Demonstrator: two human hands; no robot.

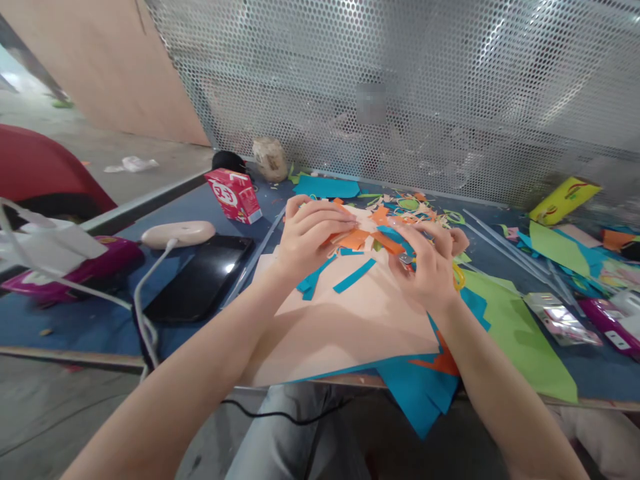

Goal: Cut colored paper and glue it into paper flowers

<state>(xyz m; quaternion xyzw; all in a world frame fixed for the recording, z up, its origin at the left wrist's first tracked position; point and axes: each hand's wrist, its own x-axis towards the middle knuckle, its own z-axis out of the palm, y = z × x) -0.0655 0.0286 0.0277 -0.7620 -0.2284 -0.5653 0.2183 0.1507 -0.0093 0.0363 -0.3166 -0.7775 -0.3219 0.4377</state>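
Note:
My left hand [313,233] is closed with its fingers curled over orange paper scraps [354,239]. Opposite it, my right hand [430,260] has its fingers bent around blue and orange scraps, with a blue piece [393,235] at the fingertips. Both hands hover over the far part of a stack of pale pink paper sheets [345,327]. Blue paper strips [354,277] lie loose on the top sheet. Beside my right wrist shows a yellow loop [459,275], mostly hidden. The palms and the undersides of the fingers are out of sight.
Shredded scraps [410,203] heap up behind the hands, before a perforated metal panel [320,80]. To the left lie a black phone [203,280], a white corded device [177,235] and a red box [234,195]. Green paper [515,333] and blue sheets [420,393] overhang the front edge.

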